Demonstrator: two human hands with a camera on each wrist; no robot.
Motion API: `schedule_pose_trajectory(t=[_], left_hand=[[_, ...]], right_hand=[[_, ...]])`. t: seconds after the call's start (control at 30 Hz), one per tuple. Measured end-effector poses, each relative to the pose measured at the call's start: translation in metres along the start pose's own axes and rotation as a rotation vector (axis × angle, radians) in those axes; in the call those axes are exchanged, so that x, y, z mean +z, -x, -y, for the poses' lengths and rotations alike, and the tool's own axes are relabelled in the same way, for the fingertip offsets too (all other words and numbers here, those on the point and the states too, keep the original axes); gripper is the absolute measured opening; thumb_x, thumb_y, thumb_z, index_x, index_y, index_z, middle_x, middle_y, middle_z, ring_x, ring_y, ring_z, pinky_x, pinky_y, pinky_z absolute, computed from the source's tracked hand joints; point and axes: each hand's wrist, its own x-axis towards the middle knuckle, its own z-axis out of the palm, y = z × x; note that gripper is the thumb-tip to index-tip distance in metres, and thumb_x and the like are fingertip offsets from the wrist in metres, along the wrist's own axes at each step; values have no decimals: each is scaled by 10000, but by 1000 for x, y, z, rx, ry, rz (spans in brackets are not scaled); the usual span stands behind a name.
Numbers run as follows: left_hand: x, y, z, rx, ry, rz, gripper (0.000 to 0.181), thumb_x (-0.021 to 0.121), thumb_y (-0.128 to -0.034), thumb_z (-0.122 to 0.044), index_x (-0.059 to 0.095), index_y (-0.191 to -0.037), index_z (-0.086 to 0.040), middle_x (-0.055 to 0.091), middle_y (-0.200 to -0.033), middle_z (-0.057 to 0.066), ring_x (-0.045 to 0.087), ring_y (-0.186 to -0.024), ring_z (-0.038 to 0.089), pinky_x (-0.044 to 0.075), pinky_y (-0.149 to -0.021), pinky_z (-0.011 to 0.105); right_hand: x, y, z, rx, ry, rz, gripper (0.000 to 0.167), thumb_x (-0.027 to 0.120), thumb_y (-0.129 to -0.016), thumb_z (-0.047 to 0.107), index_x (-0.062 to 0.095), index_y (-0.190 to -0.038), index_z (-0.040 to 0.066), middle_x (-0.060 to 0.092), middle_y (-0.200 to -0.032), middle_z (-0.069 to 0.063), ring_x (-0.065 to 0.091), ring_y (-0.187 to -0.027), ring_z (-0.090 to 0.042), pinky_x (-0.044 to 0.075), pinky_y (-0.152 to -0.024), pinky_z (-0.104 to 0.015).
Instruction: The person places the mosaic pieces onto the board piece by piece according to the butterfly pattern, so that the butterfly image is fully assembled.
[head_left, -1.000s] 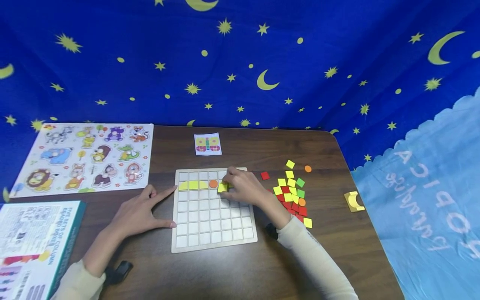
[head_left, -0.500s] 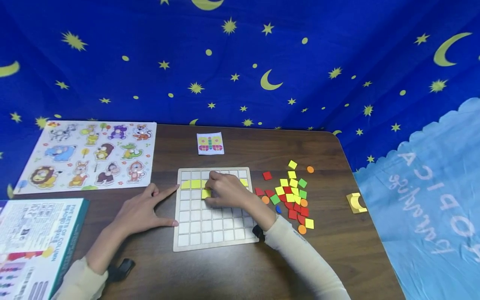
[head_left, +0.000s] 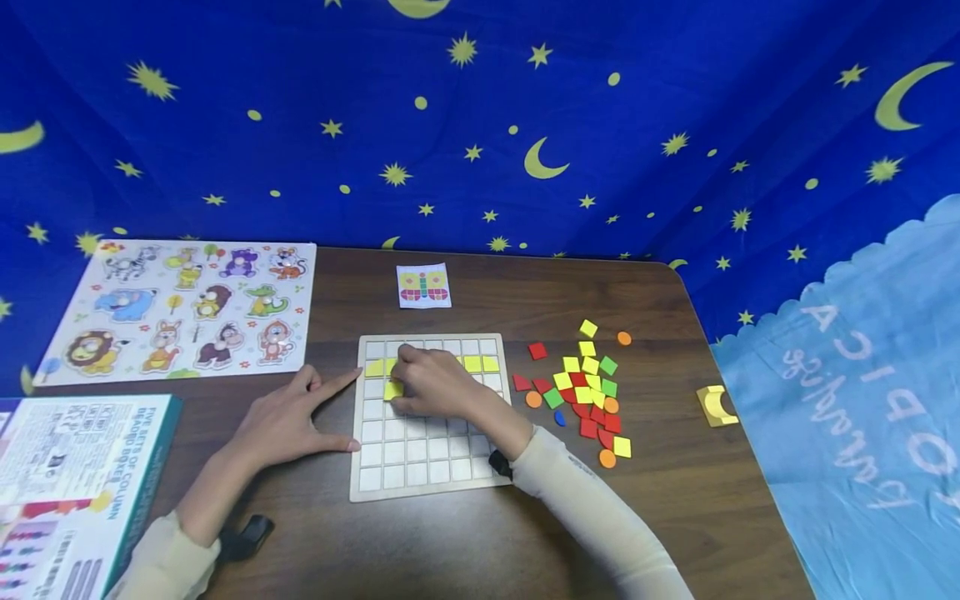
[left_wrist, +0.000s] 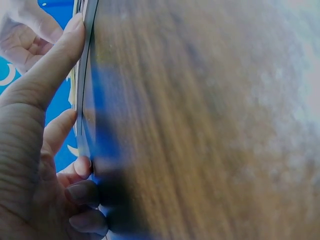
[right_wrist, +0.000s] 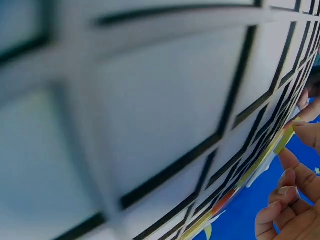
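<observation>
A white grid board (head_left: 416, 451) with square cells lies on the table. Its second row from the top holds yellow tiles, with one at the left end (head_left: 374, 367) and others at the right (head_left: 481, 363). Over the upper left of the board, the right hand (head_left: 438, 384) pinches a yellow square tile (head_left: 393, 390) (right_wrist: 285, 140) between thumb and finger. In the right wrist view an orange piece (right_wrist: 223, 201) shows in the row. At the board's left edge, the left hand (head_left: 281, 422) (left_wrist: 37, 115) touches the rim with its extended index finger and thumb.
Loose red, yellow, green, orange and blue pieces (head_left: 588, 388) lie right of the board. A butterfly card (head_left: 423, 286) is behind it. An animal picture board (head_left: 177, 308) and a box (head_left: 82, 479) lie left; a yellow piece (head_left: 717, 406) sits near the right edge.
The right hand has moved left across the board with the yellow tile, uncovering yellow tiles at the row's right end. The left hand stays at the board's edge.
</observation>
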Motion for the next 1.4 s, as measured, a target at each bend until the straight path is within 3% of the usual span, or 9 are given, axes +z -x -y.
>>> schedule_pose_trajectory(t=[0.3, 0.93, 1.17, 1.4], left_hand=[[0, -2, -3, 26, 10, -12, 1040, 672, -650, -834, 385, -1526, -352, 369, -969, 33, 310, -602, 131, 258, -475, 284], [-5, -3, -6, 33, 6, -15, 1047, 677, -655, -826, 405, -1523, -307, 372, -989, 41, 328, -607, 141, 268, -485, 291], [-1, 1, -3, 26, 4, -22, 1048, 657, -656, -844, 396, -1526, -319, 362, -989, 35, 333, -620, 143, 271, -490, 294], [-1, 2, -1, 12, -4, -22, 1047, 652, -651, -851, 383, -1528, -346, 373, -1002, 39, 340, -616, 147, 268, -486, 301]], right_hand=[[-2, -9, 7, 38, 33, 19, 245, 713, -891, 371, 741, -979, 145, 586, -928, 18, 493, -652, -69, 408, -576, -212], [4, -22, 17, 50, 90, -2, 143, 713, -910, 326, 708, -888, 184, 604, -929, 34, 555, -689, -61, 486, -615, -241], [3, -22, 22, 53, 125, 16, 172, 712, -907, 363, 724, -912, 192, 597, -925, 37, 534, -658, -56, 474, -594, -223], [-10, -5, 6, 83, 49, -31, 235, 699, -926, 368, 760, -1057, 183, 588, -919, 40, 511, -657, -34, 430, -575, -190]])
